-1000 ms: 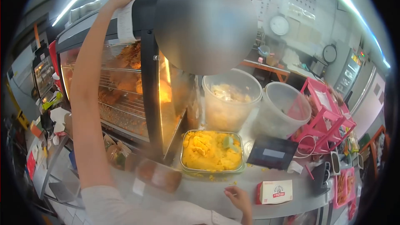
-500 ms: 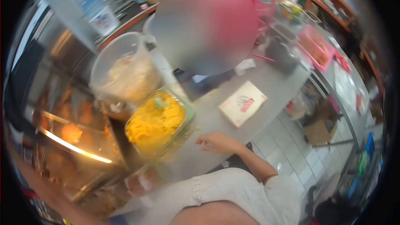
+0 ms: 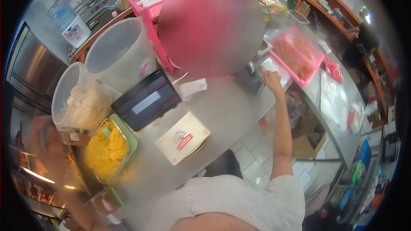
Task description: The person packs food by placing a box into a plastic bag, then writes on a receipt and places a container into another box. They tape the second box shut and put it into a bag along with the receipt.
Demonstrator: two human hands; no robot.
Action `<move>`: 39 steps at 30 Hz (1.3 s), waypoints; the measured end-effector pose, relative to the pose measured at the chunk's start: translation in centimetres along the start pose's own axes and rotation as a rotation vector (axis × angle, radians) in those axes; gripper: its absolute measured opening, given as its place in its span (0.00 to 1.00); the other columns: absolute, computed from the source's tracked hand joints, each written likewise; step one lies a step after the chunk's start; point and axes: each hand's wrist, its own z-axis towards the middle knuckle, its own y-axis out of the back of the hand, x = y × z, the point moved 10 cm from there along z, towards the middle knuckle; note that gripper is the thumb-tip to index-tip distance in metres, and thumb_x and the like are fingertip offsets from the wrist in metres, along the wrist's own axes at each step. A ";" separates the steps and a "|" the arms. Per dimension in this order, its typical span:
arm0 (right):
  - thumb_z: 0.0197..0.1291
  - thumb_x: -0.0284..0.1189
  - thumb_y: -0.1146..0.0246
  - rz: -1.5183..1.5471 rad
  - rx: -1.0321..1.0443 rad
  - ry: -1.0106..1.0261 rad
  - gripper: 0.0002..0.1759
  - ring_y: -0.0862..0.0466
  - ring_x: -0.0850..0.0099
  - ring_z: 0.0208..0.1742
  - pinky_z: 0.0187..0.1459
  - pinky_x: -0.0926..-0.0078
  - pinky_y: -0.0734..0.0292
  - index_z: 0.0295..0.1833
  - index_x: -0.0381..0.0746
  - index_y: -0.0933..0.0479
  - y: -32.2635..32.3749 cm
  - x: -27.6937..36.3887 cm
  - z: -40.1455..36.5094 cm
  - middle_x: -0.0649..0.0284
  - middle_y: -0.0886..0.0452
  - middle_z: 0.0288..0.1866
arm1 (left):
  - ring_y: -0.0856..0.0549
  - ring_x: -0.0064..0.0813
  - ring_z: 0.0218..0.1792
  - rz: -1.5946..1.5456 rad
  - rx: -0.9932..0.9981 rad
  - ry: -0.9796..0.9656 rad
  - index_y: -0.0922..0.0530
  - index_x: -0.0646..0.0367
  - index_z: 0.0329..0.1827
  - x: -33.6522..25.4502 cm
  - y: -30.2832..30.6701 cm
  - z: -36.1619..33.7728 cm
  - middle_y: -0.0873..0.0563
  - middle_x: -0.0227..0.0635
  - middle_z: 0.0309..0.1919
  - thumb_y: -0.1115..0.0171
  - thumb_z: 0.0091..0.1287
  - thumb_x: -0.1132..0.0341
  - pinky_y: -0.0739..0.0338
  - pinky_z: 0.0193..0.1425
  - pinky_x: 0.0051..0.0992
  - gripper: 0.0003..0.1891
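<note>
My right arm reaches across the steel table, and my right hand is at its far right edge with the fingers bent, beside a dark grey container. What the fingertips touch is too small to make out. My left hand is on the far left, smeared by motion, near a heated display case. A closed white box with a red label lies in the middle of the table. Left of it stands a glass dish of yellow mash. A dark tablet with a lit screen is behind the dish.
Two large clear tubs stand at the left; the nearer holds a pale food in a bag. A pink tray of brown food and plastic bags lie on the right-hand table. A blurred disc covers the top centre. Tiled floor shows between the tables.
My view has swung to the right. My right hand has moved from near the white box out to the table's far right edge. My left hand has come up into view.
</note>
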 end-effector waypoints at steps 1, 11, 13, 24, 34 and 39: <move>0.57 0.46 0.45 0.114 0.079 0.060 0.23 0.24 0.59 0.41 0.46 0.64 0.34 0.34 0.33 0.22 -0.9 0.0 0.8 0.50 0.21 0.31 | 0.24 0.31 0.49 -0.260 0.153 0.299 0.27 0.57 0.49 1.1 -9.5 -4.2 0.26 0.39 0.52 0.41 0.59 0.63 0.34 0.56 0.29 0.17; 0.55 0.38 0.40 0.976 0.276 0.034 0.18 0.29 0.76 0.27 0.33 0.79 0.34 0.24 0.33 0.23 -2.2 0.3 -0.7 0.63 0.26 0.28 | 0.20 0.38 0.41 -0.247 0.412 -0.180 0.23 0.59 0.43 -19.8 -54.8 -17.6 0.20 0.38 0.44 0.31 0.45 0.59 0.27 0.43 0.31 0.23; 0.56 0.36 0.39 1.037 0.115 0.151 0.17 0.28 0.76 0.31 0.34 0.78 0.33 0.24 0.33 0.23 0.1 -0.4 -1.6 0.61 0.27 0.32 | 0.18 0.37 0.37 -0.295 0.437 -0.048 0.22 0.60 0.40 -19.5 -57.0 -17.7 0.19 0.37 0.41 0.30 0.44 0.61 0.25 0.39 0.29 0.20; 0.56 0.27 0.43 0.524 -0.064 0.257 0.09 0.23 0.58 0.39 0.38 0.70 0.28 0.31 0.29 0.25 -0.6 -1.9 -3.0 0.49 0.26 0.41 | 0.32 0.40 0.59 -0.112 0.474 -0.136 0.30 0.55 0.56 -16.5 -48.1 -19.2 0.29 0.43 0.56 0.34 0.49 0.60 0.37 0.61 0.38 0.29; 0.59 0.27 0.44 1.107 0.594 0.320 0.10 0.29 0.84 0.25 0.29 0.84 0.30 0.36 0.31 0.21 -3.7 11.1 -16.0 0.68 0.25 0.23 | 0.36 0.37 0.63 0.272 0.451 -0.113 0.25 0.53 0.51 -1.3 -31.1 -24.3 0.28 0.30 0.57 0.32 0.46 0.59 0.45 0.67 0.40 0.26; 0.56 0.30 0.40 1.044 0.779 0.564 0.12 0.27 0.79 0.18 0.25 0.80 0.30 0.43 0.36 0.21 -7.7 21.4 -25.6 0.64 0.22 0.21 | 0.27 0.37 0.57 0.113 0.294 -0.123 0.21 0.55 0.45 -0.7 -30.2 -24.5 0.20 0.32 0.47 0.31 0.46 0.65 0.38 0.64 0.39 0.20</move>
